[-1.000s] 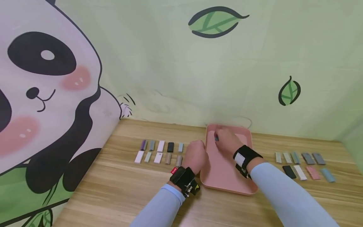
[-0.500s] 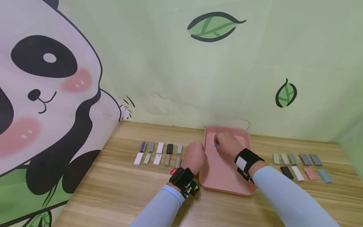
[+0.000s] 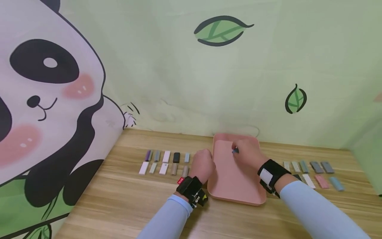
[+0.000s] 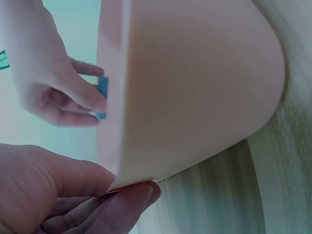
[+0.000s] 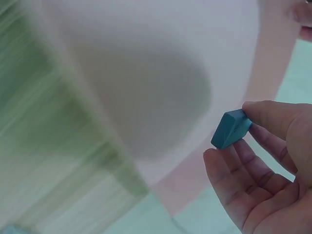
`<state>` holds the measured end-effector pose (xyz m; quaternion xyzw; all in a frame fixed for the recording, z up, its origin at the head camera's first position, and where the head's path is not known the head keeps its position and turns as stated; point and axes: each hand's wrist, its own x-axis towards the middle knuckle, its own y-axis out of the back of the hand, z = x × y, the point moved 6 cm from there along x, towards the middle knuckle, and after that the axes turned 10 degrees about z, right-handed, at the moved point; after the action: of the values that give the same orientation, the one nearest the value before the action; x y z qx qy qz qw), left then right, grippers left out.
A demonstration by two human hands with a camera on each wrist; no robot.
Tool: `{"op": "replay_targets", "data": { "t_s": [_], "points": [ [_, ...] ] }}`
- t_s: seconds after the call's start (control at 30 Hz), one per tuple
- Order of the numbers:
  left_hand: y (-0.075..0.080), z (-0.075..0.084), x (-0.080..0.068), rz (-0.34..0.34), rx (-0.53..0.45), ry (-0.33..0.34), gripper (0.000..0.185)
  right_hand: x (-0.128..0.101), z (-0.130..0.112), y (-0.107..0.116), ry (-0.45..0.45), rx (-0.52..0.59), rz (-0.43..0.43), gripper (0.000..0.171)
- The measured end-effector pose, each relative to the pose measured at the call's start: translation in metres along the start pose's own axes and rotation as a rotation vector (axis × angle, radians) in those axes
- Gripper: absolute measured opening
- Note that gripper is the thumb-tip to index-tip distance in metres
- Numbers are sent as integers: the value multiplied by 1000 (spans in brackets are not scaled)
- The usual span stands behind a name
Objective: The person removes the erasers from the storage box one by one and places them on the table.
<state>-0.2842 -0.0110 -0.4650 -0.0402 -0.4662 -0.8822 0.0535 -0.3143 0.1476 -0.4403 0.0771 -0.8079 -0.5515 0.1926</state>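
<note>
I am pinching a small teal block [image 5: 231, 129] between the thumb and fingertips of my right hand [image 3: 249, 154], holding it over the pink tray [image 3: 229, 179] at the lower centre of the head view. My left hand [image 3: 203, 165] is gripping the tray's left rim, fingers curled under its edge. Rows of small coloured blocks [image 3: 164, 162] are lying on the wooden table [image 3: 119, 199], left and right of the tray.

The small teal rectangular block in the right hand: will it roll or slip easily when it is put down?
The small teal rectangular block probably will not roll: its faces look flat. It seems light and stiff, since the right hand pinches it with fingertips only. It might slide on the smooth pink plastic tray.
</note>
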Motion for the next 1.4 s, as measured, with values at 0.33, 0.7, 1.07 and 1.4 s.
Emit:
{"op": "replay_targets", "data": {
  "t_s": [0.33,0.7,1.07,1.4],
  "points": [
    [1,-1,3,1,3,9,23,-13,33,34,-130,74,-1,18],
    [5,0,4,17,16,-6,31,-48,73,71,-206,37,48,22],
    [2,-1,1,-17,-17,36,39,-93,103,63,-339,-1,36,23],
    [-2,3,-1,-55,-36,67,34,-119,103,50,-381,-15,57,7]
  ]
}}
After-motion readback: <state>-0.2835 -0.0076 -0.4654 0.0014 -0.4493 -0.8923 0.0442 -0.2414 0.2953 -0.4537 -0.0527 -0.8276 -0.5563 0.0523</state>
